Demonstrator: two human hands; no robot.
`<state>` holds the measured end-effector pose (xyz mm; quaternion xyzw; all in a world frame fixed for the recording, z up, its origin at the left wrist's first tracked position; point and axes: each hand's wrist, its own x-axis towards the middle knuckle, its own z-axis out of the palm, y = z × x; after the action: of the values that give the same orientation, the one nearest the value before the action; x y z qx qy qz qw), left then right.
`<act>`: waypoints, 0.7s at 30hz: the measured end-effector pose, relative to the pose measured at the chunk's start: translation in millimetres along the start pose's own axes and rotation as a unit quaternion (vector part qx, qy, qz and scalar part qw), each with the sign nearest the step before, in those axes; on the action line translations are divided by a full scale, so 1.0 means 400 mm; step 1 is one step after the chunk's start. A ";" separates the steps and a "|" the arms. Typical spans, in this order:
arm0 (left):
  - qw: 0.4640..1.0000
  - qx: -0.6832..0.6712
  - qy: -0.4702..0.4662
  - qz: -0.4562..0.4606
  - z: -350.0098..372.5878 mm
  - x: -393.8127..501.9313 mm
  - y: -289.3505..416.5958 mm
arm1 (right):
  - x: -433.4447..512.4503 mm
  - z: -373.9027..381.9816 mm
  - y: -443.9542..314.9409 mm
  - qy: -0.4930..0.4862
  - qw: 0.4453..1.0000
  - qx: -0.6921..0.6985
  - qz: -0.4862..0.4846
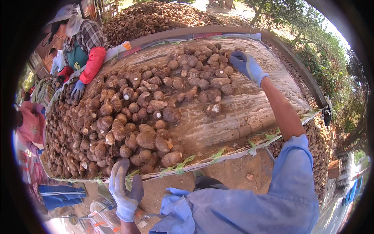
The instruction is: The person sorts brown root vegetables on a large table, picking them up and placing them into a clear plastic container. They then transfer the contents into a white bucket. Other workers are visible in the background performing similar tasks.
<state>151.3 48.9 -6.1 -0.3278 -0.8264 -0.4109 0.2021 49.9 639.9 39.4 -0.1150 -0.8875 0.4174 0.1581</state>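
Note:
Brown taro corms (102, 117) lie in a wide heap on the left of a large sorting table (228, 122), with a smaller group of corms (204, 64) towards its far middle. My left hand (125, 187), in a grey-blue glove, is at the near edge beside the heap; its fingers are spread and nothing is in it. My right hand (245, 64), in a blue glove, reaches to the right side of the smaller group. Its fingers are curled, and whether they hold anything cannot be told.
Across the table at the left, a person (84, 46) in red sleeves has a gloved hand on the heap. Another person (30, 122) in pink stands at the left end. Large piles of corms lie beyond the table (163, 17) and at its right (315, 149). A raised rim surrounds the tabletop.

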 end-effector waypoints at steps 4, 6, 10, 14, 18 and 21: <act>0.986 0.047 0.014 -0.159 0.092 0.005 0.023 | 0.108 -0.232 0.286 0.106 0.973 0.033 0.205; 0.978 0.054 0.028 -0.198 0.131 0.006 0.019 | 0.163 -0.258 0.369 0.137 0.976 -0.051 0.162; 0.968 0.093 0.037 -0.232 0.171 0.016 0.007 | 0.293 -0.256 0.419 0.075 0.970 -0.174 0.153; 0.957 0.103 0.017 -0.271 0.174 0.030 0.009 | 0.412 -0.202 0.446 0.031 0.958 -0.256 0.129; 0.954 0.141 -0.006 -0.263 0.169 0.049 0.027 | 0.509 -0.189 0.492 -0.055 0.971 -0.204 0.115; 0.942 0.135 -0.015 -0.307 0.173 0.058 0.041 | 0.535 -0.192 0.512 -0.122 0.975 -0.137 0.125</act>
<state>142.3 121.1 -23.4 -0.0337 -0.9377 -0.3323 0.0962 -104.1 893.7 -34.1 -0.1939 -0.9275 0.3187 -0.0222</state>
